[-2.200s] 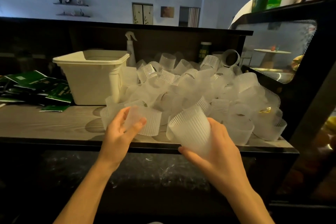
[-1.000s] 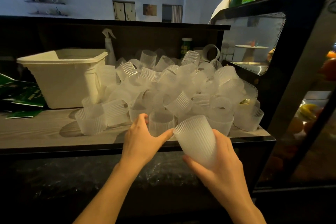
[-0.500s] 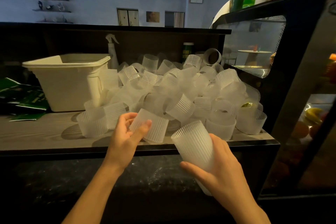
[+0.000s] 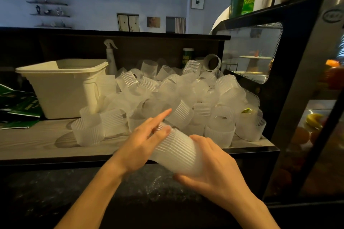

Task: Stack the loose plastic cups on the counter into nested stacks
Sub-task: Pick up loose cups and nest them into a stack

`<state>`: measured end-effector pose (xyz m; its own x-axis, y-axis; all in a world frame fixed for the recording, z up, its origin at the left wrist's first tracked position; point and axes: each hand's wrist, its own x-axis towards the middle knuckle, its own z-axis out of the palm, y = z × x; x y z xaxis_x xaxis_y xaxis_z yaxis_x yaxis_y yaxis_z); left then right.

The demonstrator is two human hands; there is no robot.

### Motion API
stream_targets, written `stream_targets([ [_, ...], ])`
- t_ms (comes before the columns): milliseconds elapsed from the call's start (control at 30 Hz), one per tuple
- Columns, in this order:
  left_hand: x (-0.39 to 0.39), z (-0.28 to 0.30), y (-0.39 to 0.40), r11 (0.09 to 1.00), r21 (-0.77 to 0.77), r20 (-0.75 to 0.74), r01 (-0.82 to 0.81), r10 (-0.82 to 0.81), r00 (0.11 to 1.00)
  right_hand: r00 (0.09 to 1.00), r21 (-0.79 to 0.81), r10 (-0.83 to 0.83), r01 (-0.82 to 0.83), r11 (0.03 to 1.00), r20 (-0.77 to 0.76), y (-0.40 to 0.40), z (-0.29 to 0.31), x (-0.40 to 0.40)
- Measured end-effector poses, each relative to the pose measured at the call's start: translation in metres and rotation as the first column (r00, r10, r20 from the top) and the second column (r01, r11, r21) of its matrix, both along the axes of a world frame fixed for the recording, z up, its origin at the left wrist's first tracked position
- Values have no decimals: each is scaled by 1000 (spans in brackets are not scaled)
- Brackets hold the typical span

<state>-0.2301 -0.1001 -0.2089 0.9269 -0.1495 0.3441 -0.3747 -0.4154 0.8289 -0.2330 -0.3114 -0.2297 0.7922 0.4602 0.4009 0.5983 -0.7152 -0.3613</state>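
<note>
Head view: right hand (image 4: 210, 163) curled round ribbed stack (image 4: 175, 151) held tilted w/ mouth to left above bench (image 4: 37, 145) edge, left hand (image 4: 143, 139) fingers spread at rim pressing cup in; thin plastic, prob. light & squashy, so grip sidewall gently; loose cups (image 4: 167, 98) piled behind.

The left hand (image 4: 144, 142) is covering the mouth of the nested stack (image 4: 176, 151). The frame edge is cutting off both forearms.
</note>
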Motion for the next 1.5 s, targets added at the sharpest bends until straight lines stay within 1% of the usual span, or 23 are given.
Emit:
stream_targets([
  [100, -1, -1, -21, 996, 85, -27, 37, -34, 999, 1000, 35, 3, -3, 999, 8, 3, 1, 2],
  [200, -2, -2, -33, 999, -14, 3, 41, -41, 999, 1000, 82, -10, 10, 997, -7, -1, -1, 1],
  [300, 12, -1, -31, 986, -110, 166, -126, 143, 976, 998, 176, -54, 59, 983, -31, -13, -6, -2],
  [333, 19, 1, -28, 976, -87, 220, -198, 213, 952, 997, 202, -72, 78, 976, -40, -17, -8, -3],
  [367, 25, 2, -25, 967, -17, 291, -255, 249, 924, 995, 223, -86, 94, 970, -49, -21, -11, -4],
  [400, 32, 3, -21, 949, 106, 375, -296, 238, 896, 994, 242, -97, 108, 964, -57, -25, -12, -5],
  [433, 41, 3, -16, 908, 264, 452, -326, 182, 873, 992, 256, -107, 120, 959, -67, -28, -14, -6],
  [467, 51, 5, -11, 826, 433, 505, -361, 109, 856, 990, 265, -113, 130, 955, -79, -30, -15, -7],
  [533, 69, 14, -4, 609, 676, 529, -415, -9, 848, 987, 276, -122, 147, 950, -106, -33, -17, -7],
  [600, 85, 24, -2, 449, 791, 484, -416, -44, 874, 983, 291, -127, 161, 943, -132, -34, -18, -6],
  [667, 95, 30, -2, 375, 829, 471, -416, -64, 880, 980, 307, -130, 170, 936, -149, -33, -18, -4],
  [700, 98, 32, -4, 364, 834, 471, -414, -79, 879, 980, 316, -130, 173, 933, -153, -33, -18, -3],
  [767, 100, 35, -4, 410, 816, 483, -407, -99, 870, 978, 317, -137, 182, 931, -158, -32, -18, -1],
  [833, 97, 34, -1, 559, 737, 509, -379, -91, 856, 975, 312, -151, 196, 930, -162, -33, -18, 1],
  [900, 91, 30, 1, 760, 555, 547, -338, -27, 837, 973, 317, -166, 210, 925, -160, -35, -18, 2],
  [933, 86, 25, 2, 839, 439, 549, -322, 34, 835, 973, 318, -168, 211, 924, -156, -36, -18, 3],
  [1000, 78, 16, 3, 915, 247, 515, -320, 156, 843, 973, 313, -171, 213, 926, -156, -36, -18, 2],
  [1100, 73, 0, 7, 949, 45, 463, -313, 258, 848, 971, 281, -182, 221, 934, -158, -36, -18, 3],
  [1200, 61, -7, 2, 970, -148, 409, -191, 236, 882, 969, 261, -199, 232, 937, -146, -37, -18, 6],
  [1300, 50, -11, -5, 969, -151, 380, -193, 237, 894, 971, 230, -192, 220, 948, -140, -37, -17, 5],
  [1367, 44, -14, -7, 969, -171, 316, -176, 223, 922, 976, 178, -185, 203, 963, -114, -36, -16, 4],
  [1433, 38, -16, -10, 973, -205, 241, -105, 154, 958, 981, 112, -179, 188, 976, -80, -35, -13, 3],
  [1500, 35, -16, -12, 980, -194, 177, -44, 79, 981, 984, 63, -176, 178, 982, -37, -34, -10, 4],
])
